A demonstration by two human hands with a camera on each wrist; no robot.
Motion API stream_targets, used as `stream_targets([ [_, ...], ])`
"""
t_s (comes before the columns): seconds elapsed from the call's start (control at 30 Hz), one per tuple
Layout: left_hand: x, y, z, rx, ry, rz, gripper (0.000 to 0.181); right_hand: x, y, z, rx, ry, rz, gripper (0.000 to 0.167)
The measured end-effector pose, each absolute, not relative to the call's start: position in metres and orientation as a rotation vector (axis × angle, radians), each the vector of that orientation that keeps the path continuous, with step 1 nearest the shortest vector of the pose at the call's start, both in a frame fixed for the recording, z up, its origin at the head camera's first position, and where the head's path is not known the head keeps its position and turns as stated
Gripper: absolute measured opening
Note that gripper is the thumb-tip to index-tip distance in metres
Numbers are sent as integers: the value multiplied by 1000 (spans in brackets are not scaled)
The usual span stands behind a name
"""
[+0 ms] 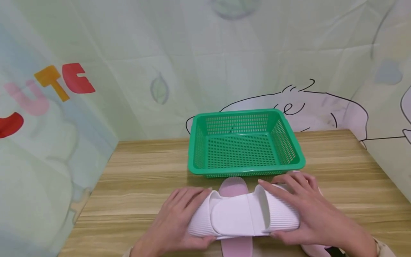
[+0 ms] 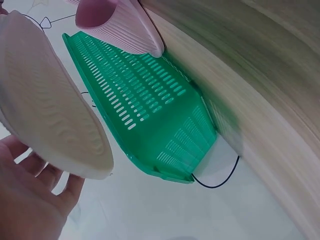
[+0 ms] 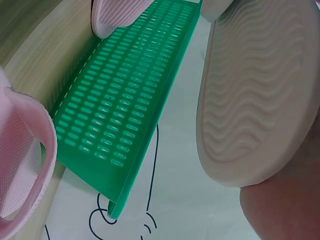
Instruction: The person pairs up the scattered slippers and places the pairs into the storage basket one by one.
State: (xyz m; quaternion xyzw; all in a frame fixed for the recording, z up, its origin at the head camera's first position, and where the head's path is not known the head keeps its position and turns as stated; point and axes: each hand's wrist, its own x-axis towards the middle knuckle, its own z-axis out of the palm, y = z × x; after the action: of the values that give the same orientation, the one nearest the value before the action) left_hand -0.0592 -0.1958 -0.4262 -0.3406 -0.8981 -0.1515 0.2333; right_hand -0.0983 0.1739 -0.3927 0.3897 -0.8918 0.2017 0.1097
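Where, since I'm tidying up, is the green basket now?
Slightly right of centre in the head view: the green basket stands on the far side of the wooden table, just beyond a pink slipper and the white slippers.

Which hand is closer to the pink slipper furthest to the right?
The right. In the head view the right hand and its forearm partly cover that pink slipper. The left hand is well to its left, past the other pink slipper.
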Motion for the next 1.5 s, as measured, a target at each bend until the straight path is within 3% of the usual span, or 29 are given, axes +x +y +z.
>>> stream_targets([
  [1.5,-56,-173,-419,-1021,-2478,-527,100,-95,153,-390,1271,-2505,563,98],
])
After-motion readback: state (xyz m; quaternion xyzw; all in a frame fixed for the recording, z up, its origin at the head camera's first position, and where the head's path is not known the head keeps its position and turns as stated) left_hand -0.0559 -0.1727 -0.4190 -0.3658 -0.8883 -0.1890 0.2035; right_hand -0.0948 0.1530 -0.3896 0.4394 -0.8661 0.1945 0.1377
